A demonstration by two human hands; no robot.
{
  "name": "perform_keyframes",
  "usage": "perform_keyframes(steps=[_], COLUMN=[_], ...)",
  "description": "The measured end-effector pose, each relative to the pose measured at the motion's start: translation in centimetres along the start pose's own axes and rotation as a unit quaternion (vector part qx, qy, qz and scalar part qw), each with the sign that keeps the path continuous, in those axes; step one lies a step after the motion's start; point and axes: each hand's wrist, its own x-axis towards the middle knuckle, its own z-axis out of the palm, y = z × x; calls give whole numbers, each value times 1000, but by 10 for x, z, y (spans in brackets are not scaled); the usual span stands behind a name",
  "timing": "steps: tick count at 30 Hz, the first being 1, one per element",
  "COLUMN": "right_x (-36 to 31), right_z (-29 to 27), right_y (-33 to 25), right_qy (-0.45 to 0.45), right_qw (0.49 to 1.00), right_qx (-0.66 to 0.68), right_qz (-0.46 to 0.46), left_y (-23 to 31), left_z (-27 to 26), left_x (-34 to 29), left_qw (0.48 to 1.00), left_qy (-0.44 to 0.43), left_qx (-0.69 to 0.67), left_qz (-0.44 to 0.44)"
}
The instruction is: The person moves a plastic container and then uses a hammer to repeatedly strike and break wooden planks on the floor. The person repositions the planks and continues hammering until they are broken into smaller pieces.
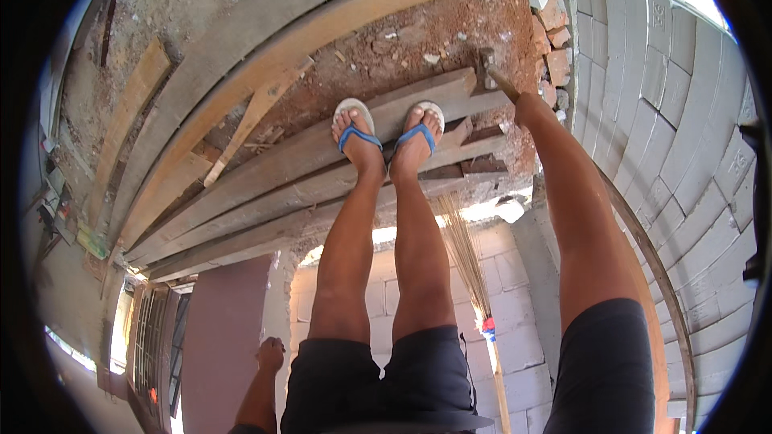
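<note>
Both blue-strapped flip-flops (351, 133) are planted on a row of weathered planks (289, 153), which lie side by side and run out to the left of that footwear. Ahead and to the right of the flip-flops I can see the hammer (504, 83): the right hand (527, 108) is wrapped round its wooden handle, and its dark head is down by the end of the foremost plank. I can't tell whether the head touches the wood or the soil (394, 40) beside it. The left hand (273, 353) hangs well behind and to the left of the flip-flops; its fingers look curled, but it shows too small for me to tell how tightly, or whether anything is in it.

The soil, reddish and scattered with rubble, spreads ahead of the flip-flops. Past it lie a long tan timber (362, 6) and a broad grey board (241, 36). To the left of the flip-flops a narrow slat (261, 112) lies slantwise, with a short tan board (133, 108) farther out that way. Off to their right, beyond the hammer, broken orange bricks (557, 67) are piled beside a grey block wall (683, 88). Behind the flip-flops there's a stick broom (465, 261), its bristles toward the planks, and a mauve panel (225, 337) farther left.
</note>
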Motion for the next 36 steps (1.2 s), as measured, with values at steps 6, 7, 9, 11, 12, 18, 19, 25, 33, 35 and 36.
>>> perform_keyframes(steps=[6, 7, 9, 11, 12, 18, 19, 25, 33, 35, 36], right_x=[-2, -7, -17, -21, -19, -19, -27, -143, -260, -296, -314], right_z=[-33, -32, -27, -22, -22, -9, 0, 84, 103, 101, 100], right_y=[0, -1, -2, -3, -5, -15, -18, 0, 7, 13, 16], right_qy=[-30, 32, 132, 122, 124, -116, -109, -30, -64, -28, 0], right_qw=[996, 996, 981, 979, 978, 992, 991, 838, 709, 701, 693], right_qx=[73, 85, 136, 148, 155, 47, 65, 526, 670, 688, 705], right_qz=[36, 26, 43, 64, 59, 22, 47, 140, 208, 185, 153], left_y=[-19, -21, -21, -17, -13, 0, 0, 10, 36, 32, 29], left_z=[-8, -10, -13, -16, -16, -22, -22, -30, -50, -60, -67], left_x=[-9, -5, 3, 11, 14, 6, 1, -8, 4, 6, 8], left_qw=[995, 994, 998, 1000, 1000, 999, 999, 999, 992, 993, 990], left_qy=[-50, -45, -29, 1, -4, 19, 20, 31, 66, 66, 64], left_qx=[41, 39, 5, 10, -3, -15, 1, 11, -15, -8, -25], left_qz=[-74, -88, -58, -23, -12, 24, 24, 42, 103, 101, 121])
